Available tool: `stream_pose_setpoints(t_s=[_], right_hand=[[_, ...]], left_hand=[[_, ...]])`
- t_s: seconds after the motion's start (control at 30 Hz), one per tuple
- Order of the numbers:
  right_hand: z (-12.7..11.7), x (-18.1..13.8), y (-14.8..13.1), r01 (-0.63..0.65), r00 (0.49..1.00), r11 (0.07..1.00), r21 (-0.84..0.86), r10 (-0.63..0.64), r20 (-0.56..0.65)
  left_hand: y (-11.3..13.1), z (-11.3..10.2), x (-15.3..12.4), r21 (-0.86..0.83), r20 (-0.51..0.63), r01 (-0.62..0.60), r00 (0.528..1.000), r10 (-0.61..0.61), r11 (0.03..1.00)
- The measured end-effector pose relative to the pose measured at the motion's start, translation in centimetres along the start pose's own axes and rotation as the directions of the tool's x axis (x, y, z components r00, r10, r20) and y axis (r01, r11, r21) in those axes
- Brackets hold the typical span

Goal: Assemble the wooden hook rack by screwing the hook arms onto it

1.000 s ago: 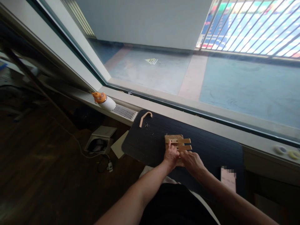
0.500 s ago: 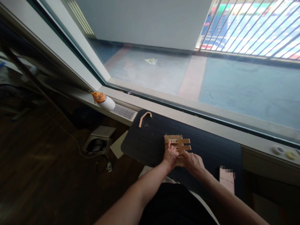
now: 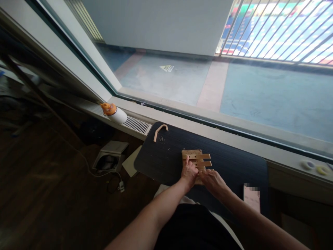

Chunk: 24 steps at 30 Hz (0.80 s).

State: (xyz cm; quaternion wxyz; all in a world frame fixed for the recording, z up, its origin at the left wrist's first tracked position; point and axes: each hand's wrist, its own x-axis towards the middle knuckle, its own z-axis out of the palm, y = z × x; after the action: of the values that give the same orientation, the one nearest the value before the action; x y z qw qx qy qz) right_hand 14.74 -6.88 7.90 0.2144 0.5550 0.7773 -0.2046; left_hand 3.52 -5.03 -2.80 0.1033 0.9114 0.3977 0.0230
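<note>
On a dark table, a small rough-edged wooden board (image 3: 193,152) lies under several pale wooden slats (image 3: 205,156) whose ends stick out past its right side. Dark holes show in the slats. My left hand (image 3: 189,173) rests over the board, its index finger stretched onto the upper slat and its other fingers bent, holding the slats down. Close beside it, my right hand (image 3: 212,178) is closed over the lower part of the board, fingertips near my left fingers. Whatever is between the right fingertips is hidden.
A hook-shaped wooden piece (image 3: 159,132) and small screw-like bits (image 3: 162,139) lie at the table's (image 3: 234,163) far left. A phone (image 3: 251,199) lies near the right edge. A white bottle with an orange top (image 3: 117,114) stands on the sill; tape rolls (image 3: 322,170) sit at right.
My right hand has shifted slightly and its knuckles have turned a little. The left hand stays in place on the slats. The whole view has moved very slightly.
</note>
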Motion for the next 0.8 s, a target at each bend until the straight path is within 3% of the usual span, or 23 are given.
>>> stream_pose_setpoints(t_s=[0.2, 0.4, 0.5, 0.7, 0.8], right_hand=[[1.7, 0.4, 0.4, -0.126, 0.992, 0.99, 0.065, 0.125, 0.028], [1.9, 0.6, 0.9, -0.27, 0.962, 0.957, 0.107, 0.272, 0.002], [1.5, 0.4, 0.9, -0.233, 0.972, 0.968, 0.093, 0.235, -0.006], [-0.3, -0.6, 1.3, -0.022, 1.0, 0.999, 0.033, 0.022, -0.017], [-0.6, -0.6, 1.6, 0.008, 1.0, 1.0, 0.017, -0.008, 0.008]], left_hand=[[0.0, 0.0, -0.1, -0.004, 0.009, -0.001, 1.0, 0.001, 1.0], [0.0, -0.1, 0.0, -0.01, 0.015, 0.004, 1.0, -0.004, 1.0], [0.0, -0.1, 0.0, -0.011, 0.017, 0.008, 1.0, -0.008, 1.0], [0.0, -0.2, 0.0, -0.008, 0.028, 0.007, 1.0, -0.007, 1.0], [0.0, -0.2, 0.0, -0.005, 0.03, 0.005, 1.0, -0.005, 1.0]])
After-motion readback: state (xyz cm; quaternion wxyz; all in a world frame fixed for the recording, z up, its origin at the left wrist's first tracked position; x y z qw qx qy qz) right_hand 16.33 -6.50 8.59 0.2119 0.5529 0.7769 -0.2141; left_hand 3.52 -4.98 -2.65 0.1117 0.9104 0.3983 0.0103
